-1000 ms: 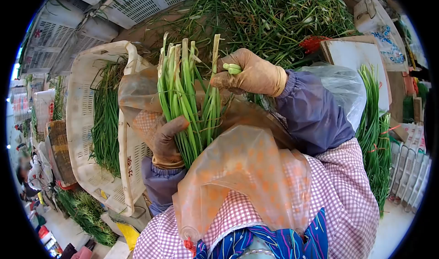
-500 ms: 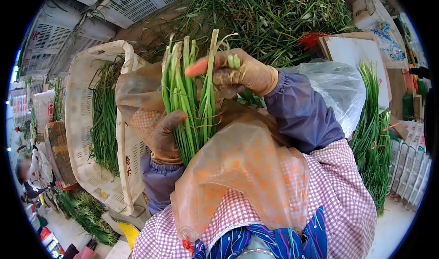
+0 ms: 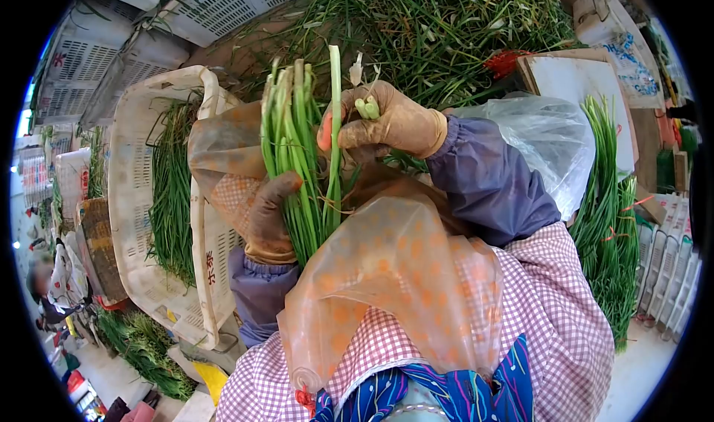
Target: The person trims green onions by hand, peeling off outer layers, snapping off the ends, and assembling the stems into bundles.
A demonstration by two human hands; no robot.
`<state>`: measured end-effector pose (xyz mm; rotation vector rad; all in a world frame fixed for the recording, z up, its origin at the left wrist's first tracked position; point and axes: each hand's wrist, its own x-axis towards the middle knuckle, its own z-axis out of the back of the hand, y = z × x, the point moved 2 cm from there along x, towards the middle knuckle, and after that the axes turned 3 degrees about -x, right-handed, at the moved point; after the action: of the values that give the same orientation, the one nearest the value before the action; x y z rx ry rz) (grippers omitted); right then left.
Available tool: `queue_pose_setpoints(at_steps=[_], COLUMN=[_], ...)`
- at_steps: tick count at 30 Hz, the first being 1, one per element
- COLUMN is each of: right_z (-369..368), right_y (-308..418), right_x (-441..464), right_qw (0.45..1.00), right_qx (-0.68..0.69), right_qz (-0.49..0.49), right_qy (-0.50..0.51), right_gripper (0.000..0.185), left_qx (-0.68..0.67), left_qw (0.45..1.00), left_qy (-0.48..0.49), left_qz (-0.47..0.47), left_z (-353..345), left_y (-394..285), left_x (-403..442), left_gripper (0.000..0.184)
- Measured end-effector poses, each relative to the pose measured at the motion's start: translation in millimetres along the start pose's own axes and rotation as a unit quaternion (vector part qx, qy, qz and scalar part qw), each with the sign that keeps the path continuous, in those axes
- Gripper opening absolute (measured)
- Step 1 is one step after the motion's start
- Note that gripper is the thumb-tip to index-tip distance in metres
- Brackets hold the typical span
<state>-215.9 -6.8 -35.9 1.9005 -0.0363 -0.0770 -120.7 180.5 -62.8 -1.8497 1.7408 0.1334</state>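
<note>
1. The left hand, in a brownish glove, is closed around a bundle of green stalks, its thumb lying across the front.
2. The bundle stands nearly upright above the person's lap, pale cut ends at the top; its lower part goes behind the translucent apron.
3. The right hand, also gloved, pinches a single pale-green stalk between thumb and forefinger, just to the right of the bundle. The forefinger's reddish tip shows.
4. Short stalk pieces poke out of the right hand's curled fingers, and a pale, papery shred sits just above them.
5. Left of the bundle is a white slotted basket, with long dark-green leaves lying inside.
6. Beyond the hands spreads a loose heap of green leaves; something red rests at its right edge.
7. On the right, a clear plastic bag lies beside the purple right sleeve, near a white board. Further right are long greens with thin red ties.
8. More white crates stand at the upper left, and further greens lie at the lower left, near a yellow item.
</note>
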Motion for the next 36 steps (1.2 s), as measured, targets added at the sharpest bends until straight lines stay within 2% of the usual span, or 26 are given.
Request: queue_pose_setpoints(at_steps=[1,2,3,5,8,10,12,15,17,19,20,21,23,25,27,29,30,31,33,35,36], right_z=[-0.9,0.4,2.6,2.1,-2.3,-5.3,2.1,11.8,16.3,21.0,25.4,29.4,43.3,71.8,105.2,133.4,147.2,154.4,180.9,179.7,178.5], right_y=[-0.8,-2.8,-4.7,-5.6,-4.6,-1.8,1.0,8.8,5.6,8.3,6.8,8.3,15.5,13.2,17.1,28.7,31.1,35.3,39.1,55.9,62.1], right_x=[-0.1,-1.1,-2.1,-2.6,-0.4,2.3,2.3,-3.0,-3.4,-3.2,-1.1,0.1,-1.1,2.0,4.4,0.3,-2.4,-7.2,-18.1,-31.6,-37.9], right_qw=[1.0,0.999,0.995,0.996,0.993,0.994,0.987,0.987,0.98,0.921,0.908,0.908,0.858,0.824,0.785,0.779,0.755,0.695,0.656,0.663,0.675], right_qx=[0.0,-0.02,-0.039,-0.009,0.014,-0.042,-0.139,-0.152,-0.185,-0.347,-0.349,-0.35,-0.401,-0.405,-0.391,-0.365,-0.392,-0.447,-0.457,-0.425,-0.386], right_qz=[0.0,-0.016,-0.031,-0.012,-0.005,-0.01,-0.025,-0.005,-0.017,0.072,0.138,0.138,0.156,0.122,0.147,0.14,0.155,0.146,0.155,0.14,0.123], right_qy=[-0.001,-0.044,-0.088,-0.086,-0.113,-0.104,-0.071,-0.046,-0.067,-0.164,-0.185,-0.186,-0.28,-0.378,-0.458,-0.49,-0.503,-0.544,-0.58,-0.6,-0.616], right_gripper=[0.013,0.012,0.011,0.013,0.014,0.012,0.009,0.011,0.012,0.011,0.01,0.01,0.022,0.025,0.011,0.027,0.026,0.025,0.023,0.02,0.017], left_qx=[0.014,0.027,0.028,0.02,0.114,0.182,0.171,0.143,0.144,0.161,0.176,0.177,0.166,0.191,0.215,0.191,0.183,0.183,0.077,0.083,0.04], left_qw=[0.999,0.996,0.996,0.987,0.983,0.976,0.978,0.983,0.983,0.979,0.975,0.975,0.972,0.966,0.959,0.967,0.966,0.967,0.974,0.952,0.955], left_qy=[-0.023,-0.046,-0.044,-0.025,-0.036,-0.038,-0.03,-0.01,-0.033,-0.029,-0.026,-0.025,-0.064,-0.084,-0.101,-0.12,-0.128,-0.122,-0.147,-0.08,-0.035], left_qz=[-0.039,-0.077,-0.076,-0.156,-0.14,-0.113,-0.114,-0.117,-0.106,-0.121,-0.135,-0.135,-0.156,-0.154,-0.152,-0.117,-0.13,-0.132,-0.153,-0.283,-0.293], left_z=[-1.4,-3.9,-10.5,-25.6,-26.4,-22.1,-26.1,-31.7,-31.3,-33.0,-34.5,-38.1,-45.2,-33.2,-23.3,-17.5,-10.9,-12.0,-14.3,-7.4,3.9], left_y=[-1.9,-3.7,-3.8,-6.2,-9.0,-7.9,-3.5,-0.7,-2.0,-1.7,-1.0,0.7,1.5,-1.8,-4.7,-4.4,-4.4,-7.4,-16.5,-29.9,-43.4], left_x=[-1.1,-2.2,-3.3,-8.7,-10.1,-8.4,-6.3,-4.1,-4.7,-3.3,-2.1,-1.7,-3.8,-7.0,-9.9,-12.4,-14.7,-20.3,-31.6,-41.0,-51.8], left_gripper=[0.037,0.037,0.037,0.038,0.047,0.058,0.058,0.055,0.053,0.05,0.047,0.047,0.046,0.048,0.05,0.049,0.048,0.048,0.05,0.056,0.059])
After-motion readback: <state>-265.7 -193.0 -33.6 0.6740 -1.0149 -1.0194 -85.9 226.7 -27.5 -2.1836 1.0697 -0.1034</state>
